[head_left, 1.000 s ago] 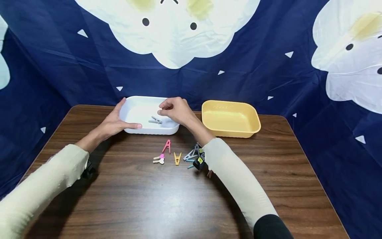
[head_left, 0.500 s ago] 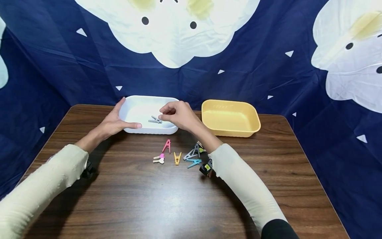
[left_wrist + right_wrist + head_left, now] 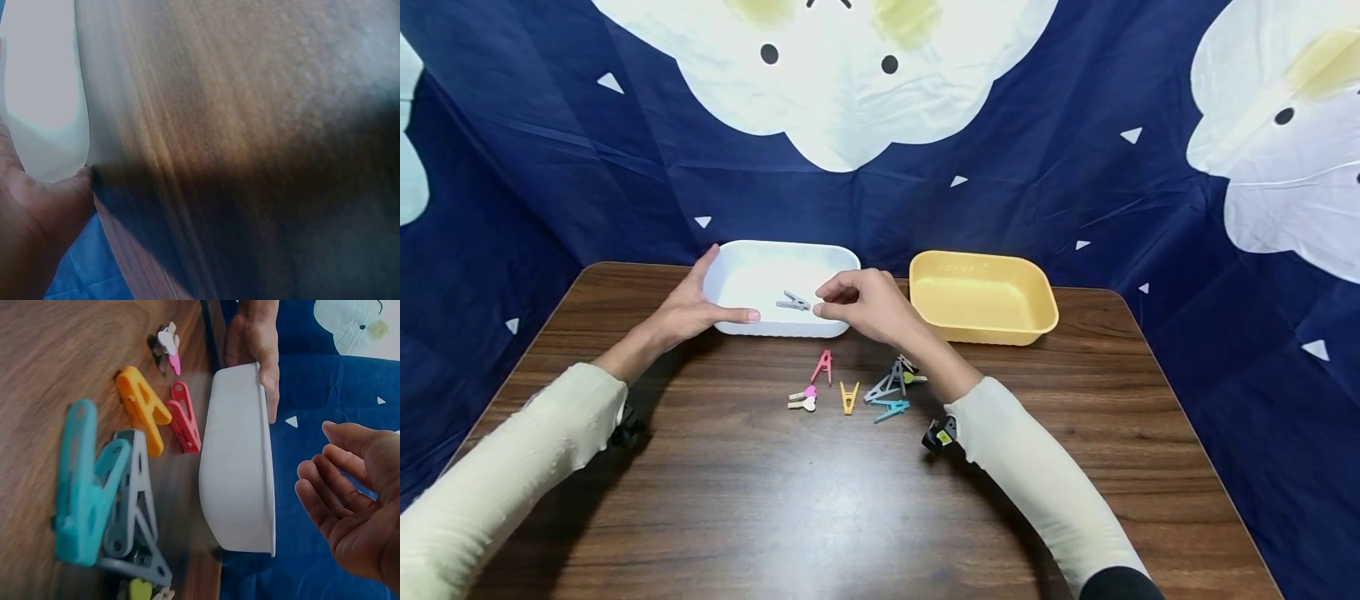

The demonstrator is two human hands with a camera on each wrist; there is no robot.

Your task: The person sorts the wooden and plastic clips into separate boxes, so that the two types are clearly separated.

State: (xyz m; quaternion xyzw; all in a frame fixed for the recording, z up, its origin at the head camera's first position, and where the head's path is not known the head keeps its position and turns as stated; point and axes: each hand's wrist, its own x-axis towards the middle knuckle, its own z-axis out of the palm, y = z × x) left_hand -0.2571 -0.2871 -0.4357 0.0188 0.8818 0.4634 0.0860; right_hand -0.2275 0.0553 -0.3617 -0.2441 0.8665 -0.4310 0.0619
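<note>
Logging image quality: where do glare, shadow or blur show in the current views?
Head: bright glare on the wooden table, a dark shadow beside the left sleeve; left wrist: white tray washed out, table grain blurred, shadow across it; right wrist: clearer, blue clothespin slightly soft.

Tough call: home or studio?

Navy cloth (image 3: pixel 625 171) with cartoon clouds (image 3: pixel 842 96) hangs across the top and down both sides of the frame, boxing in a wood-grain worktop (image 3: pixel 722 508). The clothes pegs (image 3: pixel 78 500) and white tub (image 3: pixel 748 279) are household stuff, but the actual room's hidden, so can't really say.
</note>
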